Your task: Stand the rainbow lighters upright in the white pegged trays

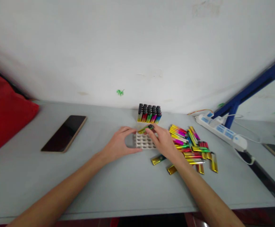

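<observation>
A white tray with rows of empty slots (144, 142) lies on the grey table. My left hand (118, 143) cups its left side, fingers curled round the tray's edge. My right hand (162, 142) pinches a yellow-green lighter (146, 128) with a black cap, held flat just above the tray's far edge. A pile of several shiny rainbow-coloured lighters (191, 146) lies loose to the right of my right hand. Behind the tray stands a full block of upright lighters (149, 114) with black caps.
A dark phone (64, 133) lies face up at the left. Red fabric (2, 113) fills the far left. A white power strip (222, 130) with cable sits at the right, beside a blue metal frame (250, 90). A white wall rises behind the table.
</observation>
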`<state>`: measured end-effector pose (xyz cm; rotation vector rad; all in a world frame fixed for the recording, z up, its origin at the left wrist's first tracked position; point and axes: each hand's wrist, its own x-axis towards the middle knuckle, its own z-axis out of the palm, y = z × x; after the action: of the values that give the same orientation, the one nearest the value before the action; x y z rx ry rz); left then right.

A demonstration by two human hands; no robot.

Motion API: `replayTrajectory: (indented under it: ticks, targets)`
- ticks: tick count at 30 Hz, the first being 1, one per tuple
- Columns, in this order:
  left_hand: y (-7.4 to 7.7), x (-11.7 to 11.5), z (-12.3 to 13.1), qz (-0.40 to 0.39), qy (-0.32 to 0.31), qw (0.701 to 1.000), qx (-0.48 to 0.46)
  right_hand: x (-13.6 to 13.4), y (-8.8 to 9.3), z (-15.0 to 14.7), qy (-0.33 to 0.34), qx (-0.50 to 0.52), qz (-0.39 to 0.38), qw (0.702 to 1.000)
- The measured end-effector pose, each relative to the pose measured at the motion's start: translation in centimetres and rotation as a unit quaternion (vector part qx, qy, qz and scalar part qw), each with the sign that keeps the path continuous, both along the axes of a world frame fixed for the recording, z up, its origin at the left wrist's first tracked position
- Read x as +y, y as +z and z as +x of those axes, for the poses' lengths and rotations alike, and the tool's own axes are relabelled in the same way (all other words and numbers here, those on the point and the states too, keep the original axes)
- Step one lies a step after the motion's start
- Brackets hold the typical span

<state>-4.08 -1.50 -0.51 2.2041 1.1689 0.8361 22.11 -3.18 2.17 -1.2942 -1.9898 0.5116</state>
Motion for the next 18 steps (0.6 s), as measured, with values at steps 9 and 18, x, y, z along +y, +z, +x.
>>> replayTrajectory:
  ticks: [9,18]
  targets:
    - [-0.4,0.3,0.5,0.002,-0.028,1.0,0.001,1.5,-0.9,-0.5,0.07,-0.131,0.041,0.988]
    - [-1.0,0.7,0.0,0.011,-0.014,0.999,0.026,1.7,-0.2,2.1,0.03,-0.168,0.051,0.984]
